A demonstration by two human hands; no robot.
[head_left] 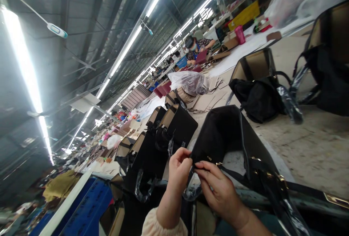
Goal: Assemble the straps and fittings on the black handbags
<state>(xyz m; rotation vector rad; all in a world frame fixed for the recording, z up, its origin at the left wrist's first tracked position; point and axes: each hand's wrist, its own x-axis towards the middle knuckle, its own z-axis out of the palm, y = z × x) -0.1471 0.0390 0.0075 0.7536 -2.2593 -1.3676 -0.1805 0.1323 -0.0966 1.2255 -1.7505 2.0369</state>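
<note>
A black handbag lies on its side at the near edge of the worktable, its mouth turned toward me. My left hand pinches the bag's rim near a small gold fitting. My right hand grips the same rim just to the right, thumb and fingers closed on the black material. A black strap with gold hardware runs off to the right. Clear plastic wrap hangs below my hands.
More black handbags stand in a row to the left, and others rest on the table at right and far right. A clear bag and flat card pieces lie farther back. Another person works at the far end.
</note>
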